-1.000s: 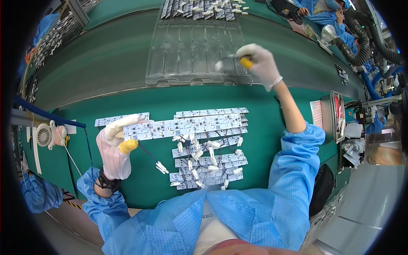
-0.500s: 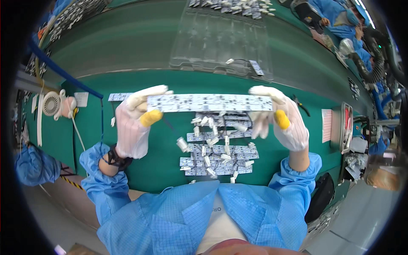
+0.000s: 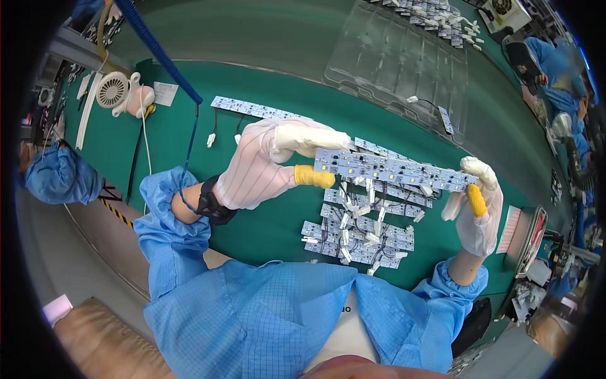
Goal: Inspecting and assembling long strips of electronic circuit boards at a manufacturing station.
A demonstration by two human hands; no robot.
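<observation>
A long white LED circuit board strip (image 3: 396, 170) is stretched between my two white-gloved hands above the bench, its right end lower than its left. My left hand (image 3: 262, 161) pinches the left end between fingers and a yellow-covered thumb. At the right end, my right hand (image 3: 483, 218) pinches it the same way, its other fingers curled below. Under the held strip lies a pile of similar boards (image 3: 360, 246) with black wires and white connectors, partly hidden. Another board strip (image 3: 252, 107) lies beyond my left hand, its wired connectors hanging toward me.
A clear plastic tray (image 3: 391, 69) sits beyond the green mat, a small wired board (image 3: 445, 119) at its near edge. At left are a small fan (image 3: 113, 91) and a blue coiled hose (image 3: 161, 50). A metal box (image 3: 533, 237) stands at right. Co-workers sit at both sides.
The view has turned, so the bench appears tilted. The held strip has gone from level to sloping down rightward, and sits farther right in the picture. Both hands still grip its ends.
</observation>
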